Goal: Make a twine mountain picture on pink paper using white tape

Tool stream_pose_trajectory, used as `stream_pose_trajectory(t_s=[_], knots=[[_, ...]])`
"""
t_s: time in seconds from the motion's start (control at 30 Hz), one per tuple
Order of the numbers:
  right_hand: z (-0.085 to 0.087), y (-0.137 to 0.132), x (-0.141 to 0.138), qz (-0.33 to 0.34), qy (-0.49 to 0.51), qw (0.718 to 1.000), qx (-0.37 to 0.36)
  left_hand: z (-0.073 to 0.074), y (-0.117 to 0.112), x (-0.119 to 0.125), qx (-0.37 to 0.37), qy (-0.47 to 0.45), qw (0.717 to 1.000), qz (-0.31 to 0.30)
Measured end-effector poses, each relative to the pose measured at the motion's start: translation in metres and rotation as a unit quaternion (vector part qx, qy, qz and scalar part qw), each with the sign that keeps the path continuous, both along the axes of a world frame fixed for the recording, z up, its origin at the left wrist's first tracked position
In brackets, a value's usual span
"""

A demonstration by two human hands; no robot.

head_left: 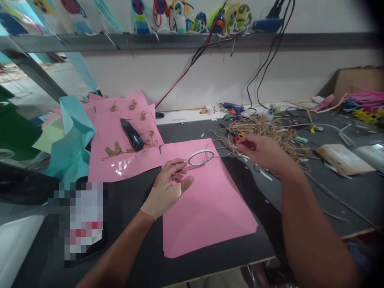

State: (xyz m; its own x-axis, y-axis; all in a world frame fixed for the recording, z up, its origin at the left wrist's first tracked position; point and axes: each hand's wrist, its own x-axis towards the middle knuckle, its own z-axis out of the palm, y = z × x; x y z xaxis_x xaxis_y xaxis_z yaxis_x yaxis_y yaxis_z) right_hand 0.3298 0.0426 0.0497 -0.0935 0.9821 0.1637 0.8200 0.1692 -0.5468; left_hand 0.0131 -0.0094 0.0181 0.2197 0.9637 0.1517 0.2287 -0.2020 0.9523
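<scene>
My left hand (169, 186), wrapped in a beige bandage, rests on a pink paper sheet (207, 208) and pinches the near edge of a thin white tape roll (200, 157). My right hand (258, 152) hovers at the sheet's far right corner with fingers pinched together; a thin strip seems to run from the roll to those fingertips. Just behind my right hand lies a tangle of jute twine (267, 130).
More pink sheets (123, 136) at the left carry small twine shapes and a blue utility knife (132, 134). Teal and green papers (72, 136) are piled at far left. A blue glue gun (233, 108), cables, scraps and a cardboard box (357, 82) crowd the back and right.
</scene>
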Motion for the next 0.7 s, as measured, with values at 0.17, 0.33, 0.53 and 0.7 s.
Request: stream_pose_trajectory(t_s=[0.17, 0.33, 0.53, 0.7], knots=[[-0.019, 0.011, 0.035, -0.014, -0.084, 0.968, -0.235, -0.001, 0.002, -0.001, 0.015, 0.012, 1.000, 0.024], [-0.027, 0.016, 0.029, -0.100, -0.138, 0.980, -0.099, -0.004, 0.003, -0.002, 0.021, 0.020, 0.999, 0.032], [-0.035, 0.023, 0.028, -0.176, -0.165, 0.969, -0.051, -0.002, 0.002, -0.002, -0.013, -0.005, 1.000, 0.023], [-0.045, 0.025, 0.033, -0.172, -0.156, 0.971, -0.050, 0.009, 0.001, -0.004, -0.071, -0.038, 0.997, 0.020]])
